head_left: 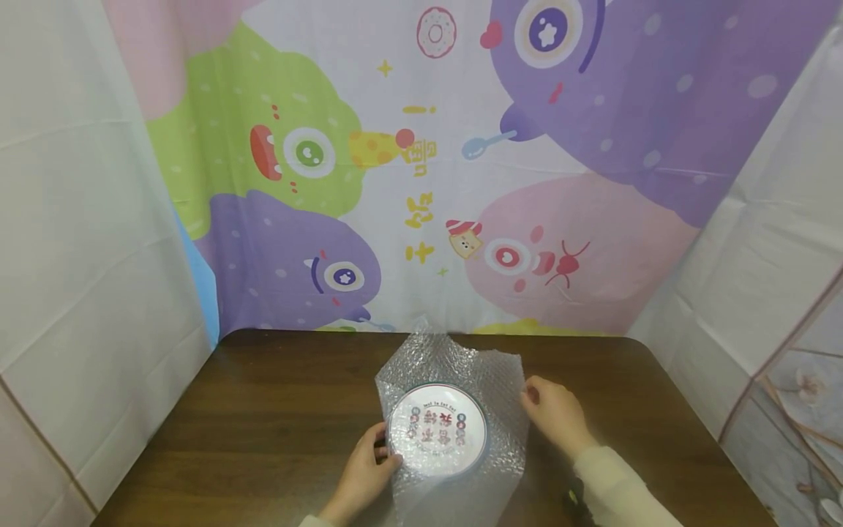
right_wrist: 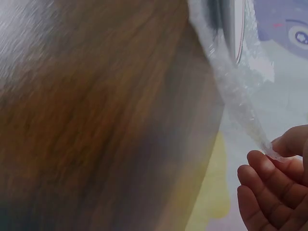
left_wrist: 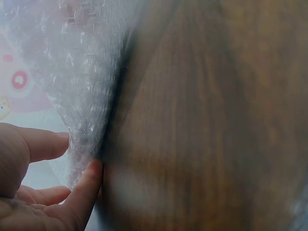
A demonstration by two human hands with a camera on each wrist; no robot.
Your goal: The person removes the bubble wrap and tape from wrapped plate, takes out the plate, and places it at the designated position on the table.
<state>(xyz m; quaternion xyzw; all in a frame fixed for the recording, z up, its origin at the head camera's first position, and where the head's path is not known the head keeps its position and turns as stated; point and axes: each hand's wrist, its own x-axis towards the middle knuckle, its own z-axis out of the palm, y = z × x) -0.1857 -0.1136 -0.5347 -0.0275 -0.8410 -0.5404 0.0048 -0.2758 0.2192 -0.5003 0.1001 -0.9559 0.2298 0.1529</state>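
A round white plate [head_left: 437, 424] with a dark rim and red printed characters lies on a sheet of clear bubble wrap [head_left: 435, 355] in the head view. Sheer film overlaps its lower part. At the plate's left edge, my left hand [head_left: 365, 468] grips plate and wrap between thumb and fingers. The left wrist view has these fingers [left_wrist: 89, 180] against the crinkled wrap [left_wrist: 91, 72]. To the right, my right hand [head_left: 560, 413] pinches the wrap's side edge between thumb and fingertips. From the right wrist, the pinched strip of wrap [right_wrist: 236, 101] stretches from the plate's side [right_wrist: 238, 29] to the fingers.
Everything lies on a dark brown wooden table [head_left: 276, 410]. Behind it hangs a cloth [head_left: 395, 183] with colourful cartoon monsters, and pale sheets [head_left: 85, 219] stand at both sides. A small dark object [head_left: 574, 498] is beside the right sleeve [head_left: 619, 487].
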